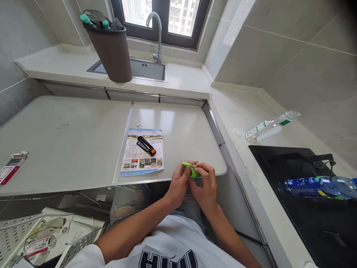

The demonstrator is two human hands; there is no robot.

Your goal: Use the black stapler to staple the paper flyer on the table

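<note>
My left hand and my right hand meet at the table's front edge. Between them is a small bright green object with a rounded body; its kind is not clear to me. Fingers of both hands are closed on it and cover part of it. To the left lies a printed leaflet with red and blue bands and small photos. A black stapler with an orange patch at one end rests on that leaflet, apart from my hands.
The white folding table has a small white piece and a red-and-white packet. Behind stand a brown bin and a sink. On the right are a clear bottle, a black cooktop and a blue-labelled bottle.
</note>
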